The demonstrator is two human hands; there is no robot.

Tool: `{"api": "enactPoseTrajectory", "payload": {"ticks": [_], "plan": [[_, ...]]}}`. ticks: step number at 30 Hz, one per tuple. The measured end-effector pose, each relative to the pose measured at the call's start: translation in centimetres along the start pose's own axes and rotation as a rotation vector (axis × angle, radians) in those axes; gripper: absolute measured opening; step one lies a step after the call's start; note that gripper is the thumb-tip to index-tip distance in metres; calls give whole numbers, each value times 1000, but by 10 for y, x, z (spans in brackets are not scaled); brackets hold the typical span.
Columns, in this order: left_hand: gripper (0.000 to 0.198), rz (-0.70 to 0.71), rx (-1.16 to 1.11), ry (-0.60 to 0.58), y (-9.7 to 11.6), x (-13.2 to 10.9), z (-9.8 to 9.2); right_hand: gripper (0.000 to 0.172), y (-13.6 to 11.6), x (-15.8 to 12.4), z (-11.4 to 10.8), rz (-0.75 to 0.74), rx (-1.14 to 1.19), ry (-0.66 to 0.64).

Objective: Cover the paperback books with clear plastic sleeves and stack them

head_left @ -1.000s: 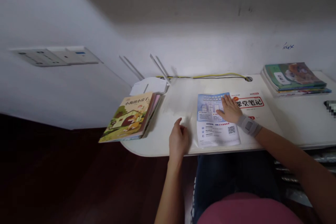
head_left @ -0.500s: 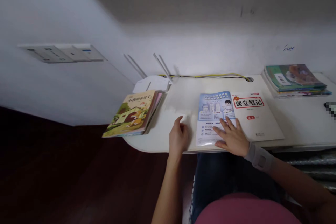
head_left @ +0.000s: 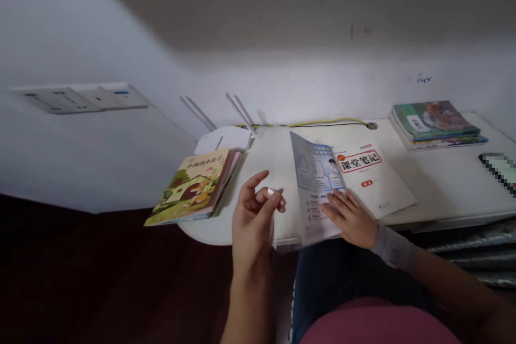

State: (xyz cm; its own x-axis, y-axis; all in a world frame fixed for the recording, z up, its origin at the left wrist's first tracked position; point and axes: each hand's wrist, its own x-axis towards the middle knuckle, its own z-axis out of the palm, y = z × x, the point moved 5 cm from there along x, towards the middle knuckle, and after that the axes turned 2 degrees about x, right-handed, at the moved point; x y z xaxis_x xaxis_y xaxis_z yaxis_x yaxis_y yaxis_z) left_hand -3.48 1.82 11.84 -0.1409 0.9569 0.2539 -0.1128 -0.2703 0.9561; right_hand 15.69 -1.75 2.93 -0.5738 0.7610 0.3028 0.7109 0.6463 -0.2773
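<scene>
Pressing open-palmed on the blue leaflet [head_left: 316, 183], the right hand [head_left: 352, 217] pins it to the white workbook [head_left: 374, 183] at mid-desk [head_left: 443, 183], with the leaflet's left edge raised. At nine o'clock the left hand [head_left: 253, 220] hovers with fingers curled toward the thumb; whether it pinches anything cannot be told. A pile of picture books [head_left: 193, 185] lies at ten o'clock.
</scene>
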Motion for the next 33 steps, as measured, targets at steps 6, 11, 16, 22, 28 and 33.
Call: {"api": "enactPoseTrajectory", "payload": {"ticks": [6, 11, 16, 22, 28, 33], "plan": [[61, 268, 235, -248, 10, -12, 66, 44, 70, -59, -28, 522, 593, 400], [74, 480, 937, -420, -55, 13, 114, 37, 109, -81, -31, 729, 1127, 315], [70, 413, 1271, -640, -100, 30, 139, 33, 127, -72, -37, 848, 1320, 367], [59, 197, 950, -369, -93, 77, 104, 28, 172, -55, -55, 872, 1342, 599], [54, -217, 611, -353, -118, 108, 79, 34, 194, -31, -72, 787, 1248, 653], [61, -371, 433, -451, -128, 102, 82, 36, 206, -29, -68, 792, 1084, 628]]}}
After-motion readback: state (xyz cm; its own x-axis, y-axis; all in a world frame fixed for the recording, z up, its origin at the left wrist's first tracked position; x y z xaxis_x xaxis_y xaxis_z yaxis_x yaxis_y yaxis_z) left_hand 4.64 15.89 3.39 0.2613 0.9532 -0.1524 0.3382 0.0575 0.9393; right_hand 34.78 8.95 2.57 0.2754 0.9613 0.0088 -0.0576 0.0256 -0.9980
